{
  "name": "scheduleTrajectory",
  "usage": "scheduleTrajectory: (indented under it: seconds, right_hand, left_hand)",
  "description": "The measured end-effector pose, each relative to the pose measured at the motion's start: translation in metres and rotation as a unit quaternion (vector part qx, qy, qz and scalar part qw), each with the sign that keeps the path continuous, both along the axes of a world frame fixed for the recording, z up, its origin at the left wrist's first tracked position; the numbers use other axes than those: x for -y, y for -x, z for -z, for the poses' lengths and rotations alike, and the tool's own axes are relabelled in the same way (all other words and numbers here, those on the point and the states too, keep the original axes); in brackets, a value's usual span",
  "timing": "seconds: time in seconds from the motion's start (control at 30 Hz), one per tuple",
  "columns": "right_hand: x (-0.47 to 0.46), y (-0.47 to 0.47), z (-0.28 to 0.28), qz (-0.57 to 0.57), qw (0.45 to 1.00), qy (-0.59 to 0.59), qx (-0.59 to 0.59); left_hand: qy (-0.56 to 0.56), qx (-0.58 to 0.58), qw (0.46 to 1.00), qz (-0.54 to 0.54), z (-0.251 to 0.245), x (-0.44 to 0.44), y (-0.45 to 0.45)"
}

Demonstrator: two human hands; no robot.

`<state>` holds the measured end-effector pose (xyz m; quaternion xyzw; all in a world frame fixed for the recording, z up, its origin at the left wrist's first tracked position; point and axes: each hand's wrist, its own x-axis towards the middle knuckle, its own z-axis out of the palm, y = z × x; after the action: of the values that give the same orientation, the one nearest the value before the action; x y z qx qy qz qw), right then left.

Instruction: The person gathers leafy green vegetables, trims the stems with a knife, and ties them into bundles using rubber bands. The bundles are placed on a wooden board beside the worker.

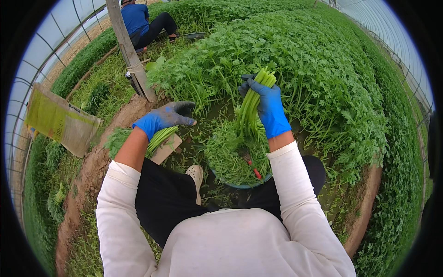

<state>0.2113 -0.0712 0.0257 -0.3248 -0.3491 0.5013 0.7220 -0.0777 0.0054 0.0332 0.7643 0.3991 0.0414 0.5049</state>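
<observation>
My right hand, in a blue glove with dark-stained fingers, grips a bunch of leafy green stalks with the cut ends upward. Its leaves hang over a round basin heaped with green trimmings. A small tool with a red handle lies on that heap. Gloved alike, my left hand has thumb and fingers apart and holds nothing. Just below it, another bunch of cut stalks rests on a tan flat board, partly hidden by my forearm.
Dense leafy plants grow ahead and to the right. A wooden post rises at the left, near a yellow and beige sack bearing writing. Farther back sits another person in blue. A soil ridge curves along the left.
</observation>
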Motion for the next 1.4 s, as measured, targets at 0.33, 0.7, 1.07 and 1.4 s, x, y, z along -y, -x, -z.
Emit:
scheduleTrajectory:
  seconds: [0.33, 0.7, 1.07, 1.4]
  right_hand:
    - [-0.003, 0.044, -0.030, 0.057, 0.996, -0.067, -0.004]
    - [-0.147, 0.146, -0.022, -0.166, 0.900, -0.069, -0.397]
    - [-0.240, 0.268, 0.214, -0.152, 0.900, 0.275, -0.302]
    - [-0.233, 0.252, 0.258, -0.146, 0.978, 0.132, -0.063]
  left_hand:
    - [-0.378, 0.196, 0.901, -0.081, 0.059, 0.036, -0.135]
    - [-0.533, -0.177, 0.824, -0.069, -0.055, -0.088, 0.052]
    - [-0.338, -0.498, 0.792, -0.104, 0.116, -0.085, 0.158]
    - [-0.342, -0.492, 0.786, -0.153, 0.168, -0.087, 0.159]
